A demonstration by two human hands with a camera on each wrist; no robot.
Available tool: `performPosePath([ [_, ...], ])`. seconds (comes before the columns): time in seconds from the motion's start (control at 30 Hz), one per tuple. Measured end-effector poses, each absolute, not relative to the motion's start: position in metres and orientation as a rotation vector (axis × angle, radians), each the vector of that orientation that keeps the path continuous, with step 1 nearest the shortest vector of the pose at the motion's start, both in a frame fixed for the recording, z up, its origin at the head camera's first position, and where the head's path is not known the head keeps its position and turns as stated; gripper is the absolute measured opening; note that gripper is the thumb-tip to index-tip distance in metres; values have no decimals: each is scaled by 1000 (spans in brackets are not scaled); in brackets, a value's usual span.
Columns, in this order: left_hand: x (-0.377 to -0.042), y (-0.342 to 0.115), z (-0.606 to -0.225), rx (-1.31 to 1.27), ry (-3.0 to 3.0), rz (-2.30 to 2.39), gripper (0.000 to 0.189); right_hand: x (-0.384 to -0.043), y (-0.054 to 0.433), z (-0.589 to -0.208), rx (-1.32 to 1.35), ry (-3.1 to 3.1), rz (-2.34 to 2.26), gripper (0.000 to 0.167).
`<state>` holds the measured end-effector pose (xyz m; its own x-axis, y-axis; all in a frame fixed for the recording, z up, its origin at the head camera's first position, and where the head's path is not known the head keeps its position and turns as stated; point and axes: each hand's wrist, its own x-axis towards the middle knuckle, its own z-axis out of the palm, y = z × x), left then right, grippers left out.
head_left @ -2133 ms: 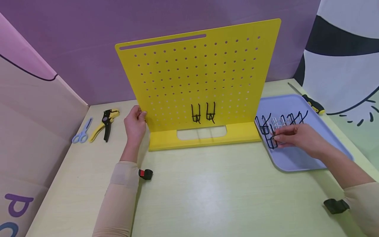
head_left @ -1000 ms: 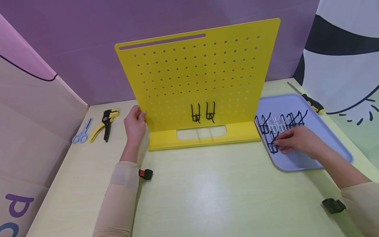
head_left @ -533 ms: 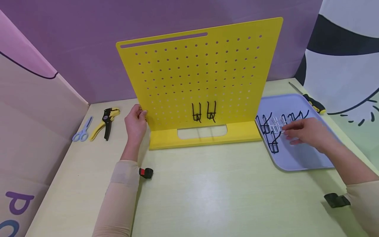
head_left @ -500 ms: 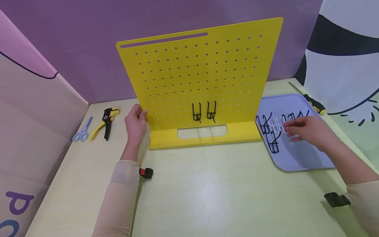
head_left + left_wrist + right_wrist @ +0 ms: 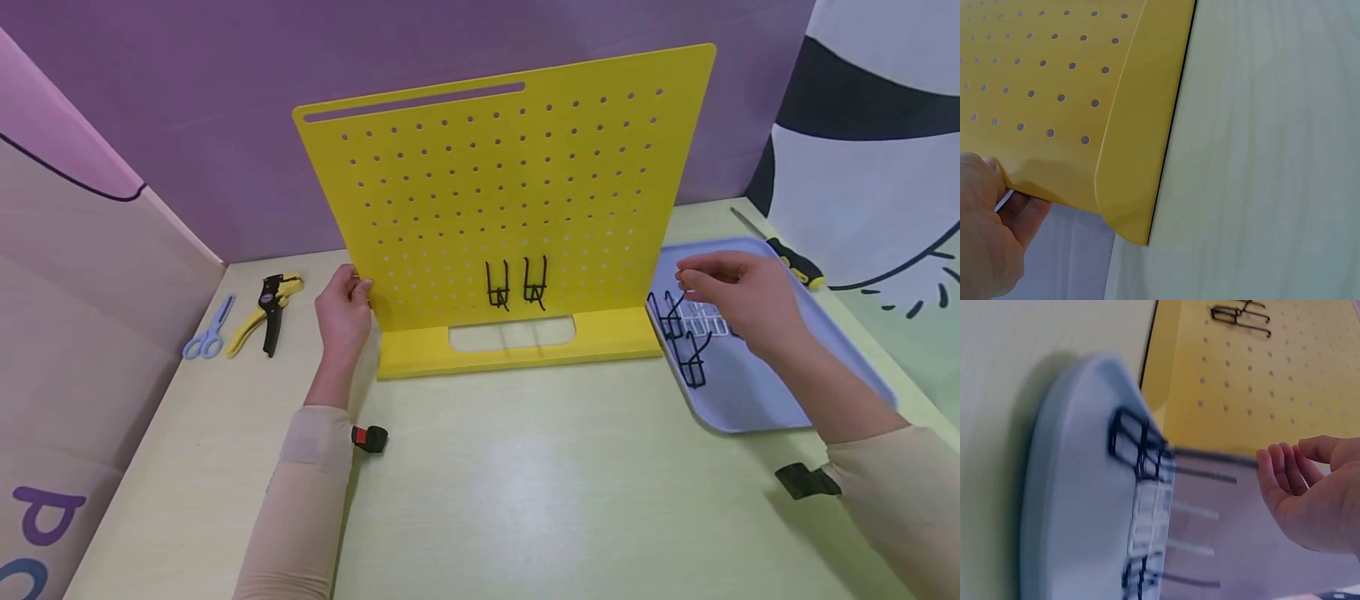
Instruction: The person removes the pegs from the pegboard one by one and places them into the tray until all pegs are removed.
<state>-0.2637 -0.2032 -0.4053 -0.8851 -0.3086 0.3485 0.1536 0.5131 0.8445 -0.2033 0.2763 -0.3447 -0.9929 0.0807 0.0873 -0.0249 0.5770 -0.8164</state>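
A yellow pegboard [image 5: 495,187] stands upright on its base, with two black double-pronged hooks [image 5: 535,283] fixed low in the middle. My left hand [image 5: 345,312] grips its left edge, thumb [image 5: 994,169] on the front face and fingers behind. My right hand [image 5: 738,296] hovers over the blue tray [image 5: 765,400], its fingers loosely bent with nothing between them. In the right wrist view its fingertips are near the prong of a black hook [image 5: 1138,444]. Another black hook [image 5: 693,367] lies at the tray's left edge, below a row with white hooks [image 5: 701,321]. The right hand hides part of that row.
Light blue scissors [image 5: 210,329] and a yellow-black wire stripper [image 5: 266,308] lie on the table left of the board. A screwdriver [image 5: 795,262] lies behind the tray at the right. A purple wall [image 5: 187,125] rises behind the board.
My right hand has set a black hook down at the tray's left side and let go. It has then moved back and left over the hook row. The left hand stays on the board.
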Motion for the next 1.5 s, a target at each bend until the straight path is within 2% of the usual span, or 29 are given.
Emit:
performPosePath([
  [0.3,-263,-202,-405,150,-2324,-1347,17,-219,237,-355,36,-2641,1723,47],
  [0.77,-262,-205,-403,159,-2315,-1352,17,-230,176,-364,200,-2640,1951,39],
  [1.5,-263,-204,-405,167,-2331,-1358,18,-242,149,-380,212,-2664,2009,40],
])
